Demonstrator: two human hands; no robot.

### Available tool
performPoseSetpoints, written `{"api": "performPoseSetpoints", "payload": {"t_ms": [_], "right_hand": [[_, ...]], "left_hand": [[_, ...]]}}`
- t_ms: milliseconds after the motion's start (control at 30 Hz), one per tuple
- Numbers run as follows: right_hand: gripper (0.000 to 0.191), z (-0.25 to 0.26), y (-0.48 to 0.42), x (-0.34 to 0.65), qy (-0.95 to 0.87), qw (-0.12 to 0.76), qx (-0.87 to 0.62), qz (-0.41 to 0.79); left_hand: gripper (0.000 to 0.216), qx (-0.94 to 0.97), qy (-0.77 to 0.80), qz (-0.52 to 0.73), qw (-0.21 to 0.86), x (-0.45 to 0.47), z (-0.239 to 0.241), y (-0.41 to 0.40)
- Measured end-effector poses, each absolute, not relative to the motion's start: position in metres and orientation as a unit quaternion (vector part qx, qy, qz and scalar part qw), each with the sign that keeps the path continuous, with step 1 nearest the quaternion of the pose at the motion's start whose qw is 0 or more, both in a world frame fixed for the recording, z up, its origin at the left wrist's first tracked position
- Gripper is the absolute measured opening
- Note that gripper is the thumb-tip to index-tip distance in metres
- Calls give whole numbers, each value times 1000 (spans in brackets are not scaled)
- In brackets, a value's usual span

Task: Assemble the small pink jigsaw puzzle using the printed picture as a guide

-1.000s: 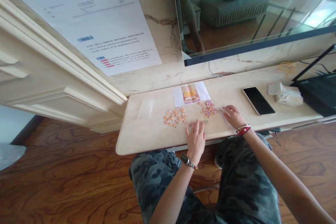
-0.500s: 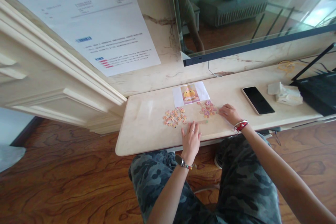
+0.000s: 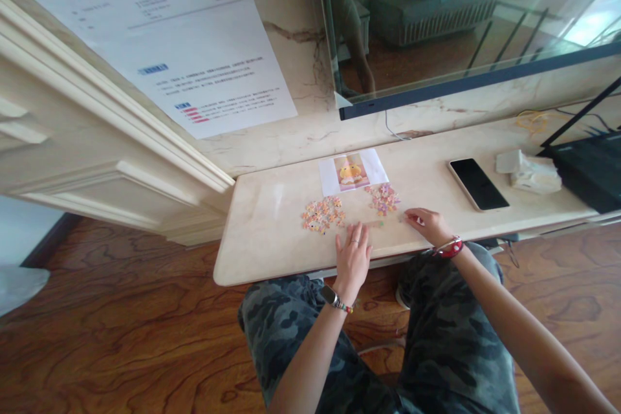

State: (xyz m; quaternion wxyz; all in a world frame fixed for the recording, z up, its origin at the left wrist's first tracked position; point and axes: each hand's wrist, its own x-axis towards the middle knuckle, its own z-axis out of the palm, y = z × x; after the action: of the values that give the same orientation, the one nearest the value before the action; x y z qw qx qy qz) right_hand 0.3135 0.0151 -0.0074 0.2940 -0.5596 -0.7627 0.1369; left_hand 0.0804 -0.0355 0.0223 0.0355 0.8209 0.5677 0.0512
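Observation:
My left hand (image 3: 353, 255) lies flat, fingers stretched out, at the near end of a thin pale strip (image 3: 374, 224) that looks like joined jigsaw pieces. To its upper left is a loose pile of orange and pink jigsaw pieces (image 3: 323, 214). A second pile, pinker and purple (image 3: 383, 198), lies farther right. Right of that pile, my right hand (image 3: 431, 225) has thumb and fingers pinched together just over the tabletop. A small pale jigsaw piece (image 3: 402, 217) shows at its fingertips, partly hidden. Behind the piles rests a printed picture sheet (image 3: 330, 179) with a yellow figure.
All this is on a narrow cream shelf (image 3: 262, 233) with a rounded left corner. A phone (image 3: 478, 184), a tissue pack (image 3: 533, 173) and a black router (image 3: 587, 171) stand to the right. A television (image 3: 436, 26) hangs above. My knees are under the front edge.
My right hand has drawn back slightly toward me from beside the purple pile, and its fingers are now pinched. The left hand has stayed in place.

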Motion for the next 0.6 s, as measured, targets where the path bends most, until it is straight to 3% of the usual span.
{"api": "performPoseSetpoints", "payload": {"t_ms": [433,600], "right_hand": [[24,-11,-4,257,-739,345,-551,178],[23,-17,0,253,-748,331,-558,142]], "left_hand": [[41,829,553,61,53,86,21,-29],[42,830,553,57,50,85,24,-29]]}}
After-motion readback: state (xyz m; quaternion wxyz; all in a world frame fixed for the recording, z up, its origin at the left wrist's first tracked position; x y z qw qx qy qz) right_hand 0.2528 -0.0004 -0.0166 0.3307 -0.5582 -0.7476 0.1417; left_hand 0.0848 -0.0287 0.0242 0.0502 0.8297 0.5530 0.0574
